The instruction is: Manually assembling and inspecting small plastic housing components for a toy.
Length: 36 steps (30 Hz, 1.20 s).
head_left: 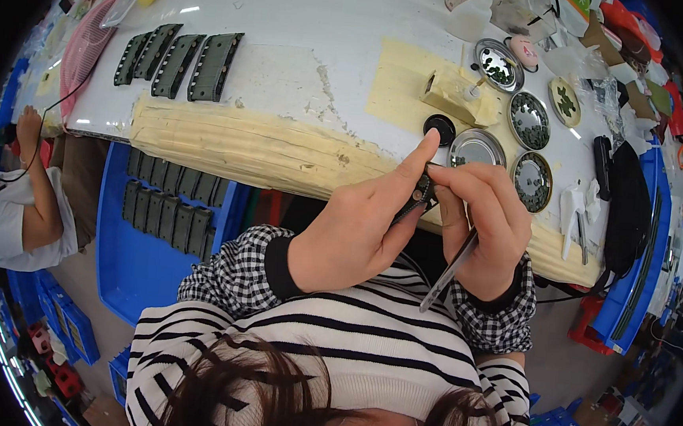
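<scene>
My left hand (pixel 352 230) is closed round a dark green curved part (pixel 420 195), thumb and forefinger gripping its sides. Most of the part is hidden by the fingers; a small round spot shows on it. My right hand (pixel 493 216) has metal tweezers (pixel 450 274) tucked in its palm, pointing down toward my body. Its thumb and forefinger tips meet the upper end of the part. Just beyond my fingertips are a round black cap (pixel 440 128) and a shallow metal dish (pixel 477 148).
Several like dark green strips (pixel 215 66) lie at the table's far left; more fill a blue bin (pixel 128 269) below. Round tins (pixel 529 121) of small green pieces stand right, near a yellowish block (pixel 462 99). Yellow padding (pixel 259 145) covers the table edge. Another person (pixel 28 223) sits left.
</scene>
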Available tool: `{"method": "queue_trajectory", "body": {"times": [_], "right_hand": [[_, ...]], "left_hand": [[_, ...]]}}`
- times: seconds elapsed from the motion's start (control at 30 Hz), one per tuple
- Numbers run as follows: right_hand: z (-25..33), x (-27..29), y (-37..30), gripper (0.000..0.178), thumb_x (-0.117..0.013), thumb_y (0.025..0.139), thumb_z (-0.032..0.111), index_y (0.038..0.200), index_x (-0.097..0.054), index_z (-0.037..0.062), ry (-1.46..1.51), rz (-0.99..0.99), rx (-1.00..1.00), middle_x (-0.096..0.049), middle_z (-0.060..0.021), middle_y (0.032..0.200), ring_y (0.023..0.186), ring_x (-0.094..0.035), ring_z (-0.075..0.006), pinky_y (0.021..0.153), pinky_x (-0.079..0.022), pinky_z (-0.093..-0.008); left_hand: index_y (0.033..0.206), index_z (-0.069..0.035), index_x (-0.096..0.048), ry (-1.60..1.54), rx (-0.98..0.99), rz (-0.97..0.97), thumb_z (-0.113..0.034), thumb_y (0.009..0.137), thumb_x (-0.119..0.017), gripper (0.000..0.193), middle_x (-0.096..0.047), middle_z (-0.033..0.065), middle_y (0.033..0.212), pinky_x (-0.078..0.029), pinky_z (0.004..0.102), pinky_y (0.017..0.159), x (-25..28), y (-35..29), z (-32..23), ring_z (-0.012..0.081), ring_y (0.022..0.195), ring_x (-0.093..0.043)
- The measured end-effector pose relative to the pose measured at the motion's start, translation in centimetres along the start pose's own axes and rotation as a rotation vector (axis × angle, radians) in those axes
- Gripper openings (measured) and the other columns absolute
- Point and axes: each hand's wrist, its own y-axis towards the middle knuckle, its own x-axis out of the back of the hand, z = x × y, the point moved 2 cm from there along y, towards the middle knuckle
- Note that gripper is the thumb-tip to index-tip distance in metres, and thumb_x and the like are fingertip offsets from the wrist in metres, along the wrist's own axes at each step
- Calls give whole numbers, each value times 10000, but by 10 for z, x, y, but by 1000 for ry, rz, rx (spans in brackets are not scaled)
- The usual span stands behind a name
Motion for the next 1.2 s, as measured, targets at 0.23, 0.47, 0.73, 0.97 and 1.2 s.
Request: {"method": "queue_trajectory", "body": {"times": [0.23, 0.47, 0.73, 0.97, 1.2], "right_hand": [[-1, 5, 1, 309, -735, 734, -31, 1035, -677, 2, 59, 54, -14, -606, -86, 813, 632, -594, -210, 540, -460, -292], [-52, 23, 28, 257, -718, 805, 31, 1060, -688, 48, -88, -122, -269, -589, -66, 805, 642, -551, -148, 552, -420, -272], [-82, 5, 45, 130, -701, 824, 56, 954, -697, 61, -203, -51, -190, -582, -62, 803, 644, -576, -183, 550, -444, -292], [-25, 21, 39, 86, -642, 925, 60, 957, -666, -16, 275, -285, -373, -618, -6, 875, 743, -581, -46, 641, -443, -183], [-23, -2, 22, 175, -525, 993, 89, 1064, -547, -70, 792, -139, -481, -605, -101, 983, 884, -674, -169, 797, -577, -284]], "left_hand": [[1490, 17, -279, -139, 70, 2, 48, 889, -550, 660, -614, 192, 1151, -452, 267, 879, 3, 2, 2, 234, 977, -631], [1448, -40, -306, -960, 413, -40, -148, 1009, -475, 483, -550, 189, 1294, -539, 325, 846, 11, 15, 17, 194, 946, -657], [1426, -40, -353, -1459, 537, -12, -223, 1028, -461, 451, -607, 143, 1165, -568, 301, 750, 8, 14, 36, 168, 817, -663], [1435, -19, -337, -1769, 532, 56, -252, 1027, -450, 484, -610, 122, 1139, -565, 295, 687, 1, 8, 43, 170, 793, -634], [1452, -54, -309, -1721, 591, 108, -240, 1025, -416, 478, -626, 34, 1088, -447, 270, 569, -2, 6, 40, 151, 711, -532]]}}
